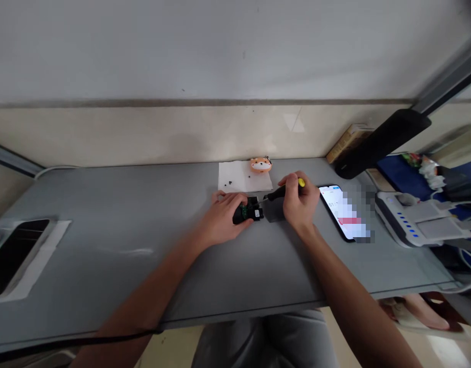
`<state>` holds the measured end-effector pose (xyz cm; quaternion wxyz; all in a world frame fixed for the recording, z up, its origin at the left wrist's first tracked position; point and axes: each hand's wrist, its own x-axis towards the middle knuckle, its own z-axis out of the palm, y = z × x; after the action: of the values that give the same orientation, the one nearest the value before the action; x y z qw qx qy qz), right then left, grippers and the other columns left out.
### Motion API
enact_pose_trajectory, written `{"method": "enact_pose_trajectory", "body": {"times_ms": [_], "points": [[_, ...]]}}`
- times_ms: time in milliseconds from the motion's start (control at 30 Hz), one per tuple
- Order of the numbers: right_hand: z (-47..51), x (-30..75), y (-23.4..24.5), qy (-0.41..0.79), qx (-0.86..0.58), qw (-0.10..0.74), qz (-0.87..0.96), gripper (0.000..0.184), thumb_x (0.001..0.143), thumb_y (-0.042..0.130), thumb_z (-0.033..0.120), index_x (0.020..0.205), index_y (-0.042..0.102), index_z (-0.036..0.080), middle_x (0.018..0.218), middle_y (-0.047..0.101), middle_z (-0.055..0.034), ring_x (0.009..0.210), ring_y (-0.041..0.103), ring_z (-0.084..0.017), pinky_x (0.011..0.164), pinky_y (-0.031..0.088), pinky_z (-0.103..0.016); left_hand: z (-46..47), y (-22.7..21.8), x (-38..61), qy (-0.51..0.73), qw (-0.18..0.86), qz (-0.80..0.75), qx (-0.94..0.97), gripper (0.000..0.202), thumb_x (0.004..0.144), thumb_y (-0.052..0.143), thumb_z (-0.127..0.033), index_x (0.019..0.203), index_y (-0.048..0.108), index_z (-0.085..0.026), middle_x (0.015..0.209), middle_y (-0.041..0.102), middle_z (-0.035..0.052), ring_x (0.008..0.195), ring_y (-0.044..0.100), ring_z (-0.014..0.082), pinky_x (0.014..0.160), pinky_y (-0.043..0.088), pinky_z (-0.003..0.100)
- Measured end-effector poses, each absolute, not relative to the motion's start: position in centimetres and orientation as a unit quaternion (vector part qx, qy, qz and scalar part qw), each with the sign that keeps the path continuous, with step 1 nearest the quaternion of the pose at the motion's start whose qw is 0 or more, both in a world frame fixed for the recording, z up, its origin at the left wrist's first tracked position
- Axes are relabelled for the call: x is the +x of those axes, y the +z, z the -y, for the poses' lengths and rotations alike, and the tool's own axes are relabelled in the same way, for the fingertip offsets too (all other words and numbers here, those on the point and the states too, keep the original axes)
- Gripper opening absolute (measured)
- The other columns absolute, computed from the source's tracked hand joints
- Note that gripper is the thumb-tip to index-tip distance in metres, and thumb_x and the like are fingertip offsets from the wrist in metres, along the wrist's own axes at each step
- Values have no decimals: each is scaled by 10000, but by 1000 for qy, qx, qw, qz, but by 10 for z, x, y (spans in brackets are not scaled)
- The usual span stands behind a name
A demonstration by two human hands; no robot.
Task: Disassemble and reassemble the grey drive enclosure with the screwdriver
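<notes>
Near the middle of the grey table (151, 204), my left hand (222, 217) grips a small black device (254, 209) with a green circuit board showing, holding it down on the tabletop. My right hand (299, 204) is closed around a screwdriver (278, 192) with a black handle and a yellow end. Its thin shaft slants left and down, and the tip reaches the device's upper right part. Whether the tip sits in a screw is too small to tell. Just behind the device, several tiny dark pieces, perhaps screws, lie on a white paper (235, 176).
An orange animal-faced case (260, 164) rests on the paper's right side. Right of my hand lies a lit phone (338, 212), then a white power strip (407, 220) with cables. A black cylinder (381, 145) leans at the back right. Another dark-screened device (19, 250) lies far left.
</notes>
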<state>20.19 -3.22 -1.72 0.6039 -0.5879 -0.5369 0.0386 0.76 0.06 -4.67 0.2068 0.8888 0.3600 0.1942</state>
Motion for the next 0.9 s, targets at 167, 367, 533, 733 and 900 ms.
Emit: {"method": "enact_pose_trajectory", "body": {"times_ms": [167, 367, 533, 733, 900], "points": [[32, 201, -18, 40, -581, 609, 539, 367, 963, 471, 368, 651, 578, 206, 513, 474, 49, 479, 433, -99, 502, 336, -253, -1, -47, 7, 194, 202, -358, 891, 265, 864, 732, -273, 1025, 524, -238, 1246, 713, 69, 1105, 684, 262, 1133, 349, 493], [32, 201, -18, 43, -589, 611, 527, 359, 956, 472, 349, 644, 576, 205, 502, 445, 56, 471, 417, -96, 496, 328, -252, -1, -48, 7, 201, 196, -358, 890, 264, 867, 729, -277, 1028, 523, -241, 1230, 716, 63, 1087, 686, 255, 1122, 359, 489], [31, 203, -18, 35, -591, 610, 527, 351, 954, 479, 354, 652, 580, 206, 524, 486, 47, 484, 437, -97, 501, 337, -251, -2, -48, 6, 197, 194, -354, 893, 270, 864, 739, -277, 1006, 512, -240, 1228, 717, 61, 1115, 678, 260, 1123, 352, 492], [33, 202, -17, 18, -589, 609, 531, 353, 960, 468, 347, 653, 574, 211, 495, 455, 57, 457, 412, -97, 488, 327, -253, -2, -46, 7, 197, 198, -352, 893, 267, 858, 742, -267, 988, 511, -239, 1220, 720, 53, 1093, 686, 253, 1106, 363, 483], [34, 201, -17, 13, -584, 601, 546, 365, 964, 466, 373, 657, 577, 210, 496, 467, 53, 458, 421, -98, 484, 326, -253, -2, -47, 7, 204, 196, -353, 892, 264, 858, 743, -264, 985, 513, -242, 1218, 721, 49, 1103, 683, 255, 1113, 358, 479]]}}
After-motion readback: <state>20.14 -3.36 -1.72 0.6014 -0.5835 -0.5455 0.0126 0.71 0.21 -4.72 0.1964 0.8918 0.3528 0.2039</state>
